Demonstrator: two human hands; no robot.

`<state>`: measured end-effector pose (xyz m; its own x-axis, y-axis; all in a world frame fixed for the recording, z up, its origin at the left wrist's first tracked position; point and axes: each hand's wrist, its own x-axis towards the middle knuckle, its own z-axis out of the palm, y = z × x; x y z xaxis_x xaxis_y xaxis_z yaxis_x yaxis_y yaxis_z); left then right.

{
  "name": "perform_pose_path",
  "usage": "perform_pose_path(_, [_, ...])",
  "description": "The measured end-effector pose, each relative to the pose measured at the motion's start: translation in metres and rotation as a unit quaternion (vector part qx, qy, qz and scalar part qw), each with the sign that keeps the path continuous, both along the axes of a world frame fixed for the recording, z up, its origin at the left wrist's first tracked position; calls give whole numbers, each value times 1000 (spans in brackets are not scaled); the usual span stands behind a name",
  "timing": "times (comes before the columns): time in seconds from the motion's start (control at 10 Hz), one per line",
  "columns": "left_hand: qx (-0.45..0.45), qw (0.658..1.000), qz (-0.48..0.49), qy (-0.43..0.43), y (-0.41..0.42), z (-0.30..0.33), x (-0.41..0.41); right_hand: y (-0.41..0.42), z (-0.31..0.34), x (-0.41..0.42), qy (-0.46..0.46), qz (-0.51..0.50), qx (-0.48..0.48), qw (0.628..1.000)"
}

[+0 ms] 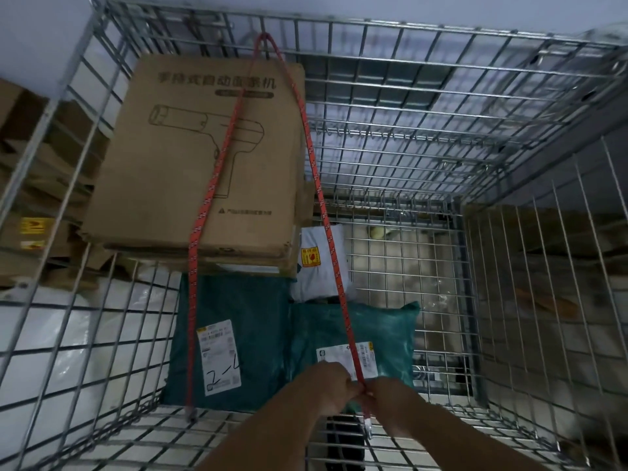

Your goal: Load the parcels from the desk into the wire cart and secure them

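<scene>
1. Nearest to us, our left hand (pixel 334 385) and right hand (pixel 385 394) met over the cart's near rim; the fingers of both were curled together, pinching the right strand of the red bungee cord (pixel 307 130) just above its metal end hook (pixel 369 431), which hung free below our grip.
2. The cord's other end (pixel 192 414) lay at the near wall of the wire cart (pixel 373 28), low and to the left; we could not tell whether it was hooked on.
3. Just past our hands, two green mailer bags lay flat on the cart floor, the left one (pixel 258 334) with a label marked by hand, the right one (pixel 380 328) touching it along one edge.
4. Behind them sat a white mailer (pixel 321 263), partly tucked under the cardboard box (pixel 200 147) stacked at the far left.
5. The cord ran over the box lid and looped round a wire at the far wall.
6. We judged loading done or nearly so, since parcels were in and the cord strung; what remained was to hook the right end to the near wire and take up slack.
7. The right half of the cart floor lay bare, giving room, though the near rim sat close under our wrists.
8. Outside the left wall were more cardboard boxes (pixel 30 164).
</scene>
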<state>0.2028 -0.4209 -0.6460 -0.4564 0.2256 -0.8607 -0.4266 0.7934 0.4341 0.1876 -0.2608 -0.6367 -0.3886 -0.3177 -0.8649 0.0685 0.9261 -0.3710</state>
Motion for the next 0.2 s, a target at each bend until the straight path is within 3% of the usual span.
perform_pose_path(0.2, [-50, 997, -49, 25, -29, 42, -15, -13, 44, -24, 55, 62, 54, 995])
